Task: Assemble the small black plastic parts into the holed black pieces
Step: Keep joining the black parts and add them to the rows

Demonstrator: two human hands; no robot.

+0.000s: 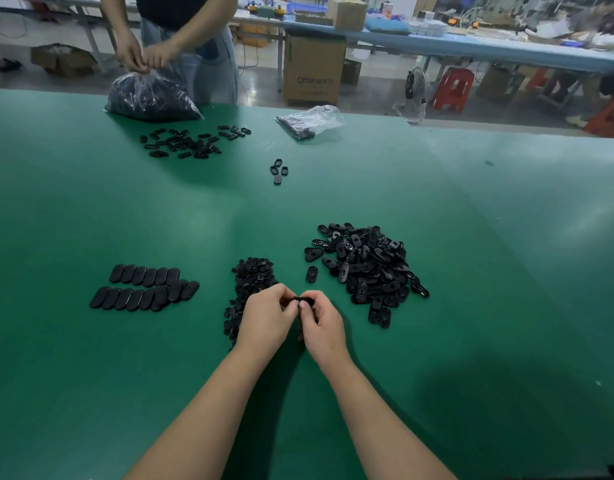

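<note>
My left hand [265,317] and my right hand [321,323] meet over the green table [472,237], both pinching one black holed piece [299,300] between their fingertips. Whether a small part sits in it is hidden by my fingers. A pile of small black plastic parts [250,282] lies just behind and under my left hand. To the right spreads a heap of oval holed black pieces [368,265]. Two neat rows of black oval pieces [144,289] lie flat at the left.
Across the table a person [181,46] handles a full plastic bag of black parts [149,97], with scattered ovals [191,142] in front of it. A smaller bag [310,121] and a few loose pieces [278,170] lie mid-table. Boxes and stools stand beyond.
</note>
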